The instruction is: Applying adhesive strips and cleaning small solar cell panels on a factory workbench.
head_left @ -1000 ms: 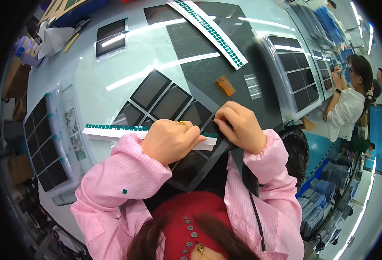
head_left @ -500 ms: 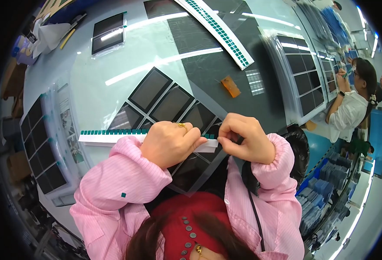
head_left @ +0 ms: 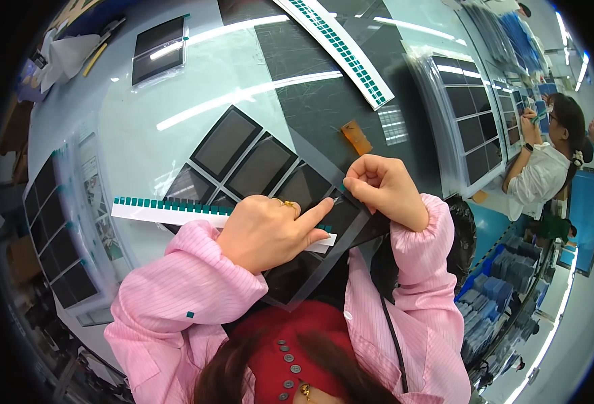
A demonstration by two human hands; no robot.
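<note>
Head view shows the left hand (head_left: 266,232) pressing its index finger on a clear sheet of dark square panels (head_left: 263,168) at the desk (head_left: 175,101) centre. At 3 o'clock of it, the right hand (head_left: 384,188) pinches the sheet's edge, beside a white strip of green stickers (head_left: 169,210).

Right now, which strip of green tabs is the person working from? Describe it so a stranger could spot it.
On the pale worktable, find the sheet of dark square panels. The white strip of green tabs lies across its near edge, under the left hand. A second, longer strip lies far off, untouched.
</note>
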